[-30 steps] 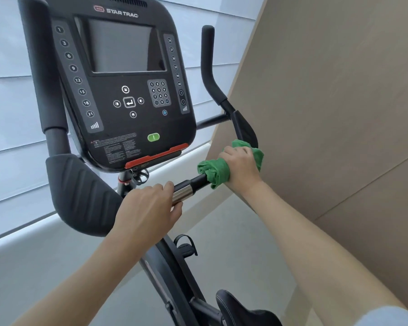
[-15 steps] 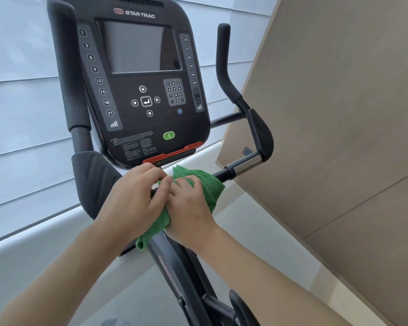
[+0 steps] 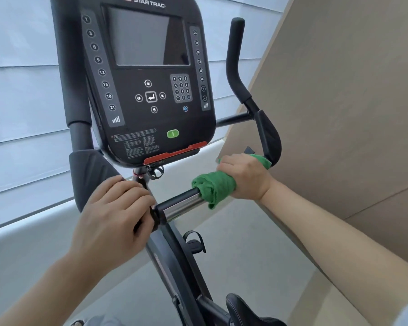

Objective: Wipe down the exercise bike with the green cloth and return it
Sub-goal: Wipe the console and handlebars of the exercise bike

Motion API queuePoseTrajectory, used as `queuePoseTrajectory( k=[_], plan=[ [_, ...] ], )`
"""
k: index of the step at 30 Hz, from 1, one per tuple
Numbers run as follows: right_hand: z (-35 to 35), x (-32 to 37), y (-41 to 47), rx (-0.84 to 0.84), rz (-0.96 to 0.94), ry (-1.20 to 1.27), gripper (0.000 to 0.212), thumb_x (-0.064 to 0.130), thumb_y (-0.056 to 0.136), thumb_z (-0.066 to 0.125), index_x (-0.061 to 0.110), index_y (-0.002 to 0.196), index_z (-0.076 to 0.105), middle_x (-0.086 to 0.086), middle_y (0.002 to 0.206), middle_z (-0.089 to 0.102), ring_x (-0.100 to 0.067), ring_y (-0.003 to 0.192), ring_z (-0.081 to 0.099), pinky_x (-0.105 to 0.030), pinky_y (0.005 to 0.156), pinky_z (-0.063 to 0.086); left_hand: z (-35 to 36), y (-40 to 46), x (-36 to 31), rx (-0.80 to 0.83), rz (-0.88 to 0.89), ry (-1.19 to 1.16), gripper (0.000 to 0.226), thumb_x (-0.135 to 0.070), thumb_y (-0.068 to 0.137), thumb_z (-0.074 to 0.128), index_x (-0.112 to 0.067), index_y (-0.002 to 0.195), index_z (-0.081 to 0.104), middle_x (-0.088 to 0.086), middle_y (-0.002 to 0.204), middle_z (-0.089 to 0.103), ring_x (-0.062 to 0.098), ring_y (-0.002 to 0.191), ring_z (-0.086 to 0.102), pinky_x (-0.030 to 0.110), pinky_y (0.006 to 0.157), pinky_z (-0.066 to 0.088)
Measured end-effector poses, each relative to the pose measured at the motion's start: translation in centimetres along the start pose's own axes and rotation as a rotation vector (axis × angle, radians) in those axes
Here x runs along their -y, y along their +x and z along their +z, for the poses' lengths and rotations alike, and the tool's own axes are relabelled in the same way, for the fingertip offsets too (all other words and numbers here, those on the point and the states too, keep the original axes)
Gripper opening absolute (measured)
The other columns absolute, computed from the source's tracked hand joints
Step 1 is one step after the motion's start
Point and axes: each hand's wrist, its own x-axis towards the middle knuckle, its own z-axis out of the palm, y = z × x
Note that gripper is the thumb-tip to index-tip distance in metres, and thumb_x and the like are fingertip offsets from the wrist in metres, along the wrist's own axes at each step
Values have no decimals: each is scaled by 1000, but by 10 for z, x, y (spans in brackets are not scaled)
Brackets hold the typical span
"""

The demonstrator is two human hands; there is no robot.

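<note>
The green cloth [image 3: 216,188] is wrapped round the right-hand stretch of the exercise bike's [image 3: 151,95] low handlebar [image 3: 181,204], bunched just beyond the bare chrome section and reaching up toward the black elbow pad [image 3: 270,137]. The right hand [image 3: 244,176] grips it from above, fingers curled over the bar with the cloth pressed between palm and tube, wrist straight and forearm running back to the lower right. The left hand [image 3: 114,214] sits at the middle of the bar, beside the stem, fingers bent round the black collar where the chrome begins; it holds the bar only and does not touch the cloth. Half a second ago both hands were together at the centre, bundled over the cloth under the console; now they are apart, the right having carried the cloth outward along the bar while the left has stayed near the stem. The console [image 3: 149,74] stands above, its screen dark, and the saddle [image 3: 243,309] shows at the bottom edge.
</note>
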Motion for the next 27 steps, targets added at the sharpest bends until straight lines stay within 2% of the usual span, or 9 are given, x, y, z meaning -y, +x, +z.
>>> queuePoseTrajectory(
  k=[3,7,9,11,14,18,21,24,27],
  plan=[
    [-9,-20,-12,37,138,20,28,38,77,78,15,89,67,-1,85,63,-22,72,59,-37,66,48,-1,-4,3,31,-3,-18,26,-17,100,52,-13,93,77,-1,101,76,28,102,70,40,113,44],
    [-19,-40,-22,79,283,-57,13,14,74,73,10,85,66,-6,88,63,-29,73,59,-45,71,49,-10,-15,14,119,60,-48,31,-22,104,47,-16,113,76,-5,119,74,24,120,66,42,117,40],
    [-20,-33,-21,88,319,-79,12,9,71,72,11,81,66,-7,85,63,-32,70,59,-43,71,47,-10,-14,14,85,49,-41,29,-18,100,50,-15,111,77,-3,118,75,26,119,67,42,116,41],
    [-16,-9,-17,69,345,-97,14,16,71,73,14,84,67,-3,86,64,-31,73,61,-43,78,46,-5,-13,7,11,24,-21,28,-13,95,52,-12,104,79,-1,113,77,28,114,71,41,111,43],
    [-4,50,-4,81,277,-63,16,20,71,67,19,87,67,1,87,64,-27,76,61,-43,82,45,1,-13,1,-88,-5,-32,26,-10,93,54,-7,103,78,4,109,77,29,106,74,43,106,49],
    [3,115,10,30,258,14,26,18,69,68,19,96,67,1,96,64,-27,82,60,-45,84,44,0,-13,-1,-171,-96,-109,30,-18,99,49,-1,117,67,12,116,69,33,104,66,40,99,49],
    [8,160,20,-22,175,5,16,23,77,60,20,93,61,1,94,61,-27,81,55,-47,85,42,0,-13,-1,-205,-74,-164,28,-24,101,48,-5,117,60,13,117,66,32,104,63,38,93,50],
    [15,184,31,-135,183,67,9,27,82,61,19,86,58,1,85,57,-26,75,52,-45,80,42,0,-15,2,-251,-98,-250,26,-24,101,47,-5,110,62,13,112,66,28,101,62,32,90,50],
    [10,171,28,-130,119,74,10,27,84,65,19,87,61,1,85,59,-25,74,52,-43,77,42,-1,-17,0,-246,-127,-254,28,-16,100,48,1,94,69,12,103,68,29,93,64,38,83,53]
  ],
)
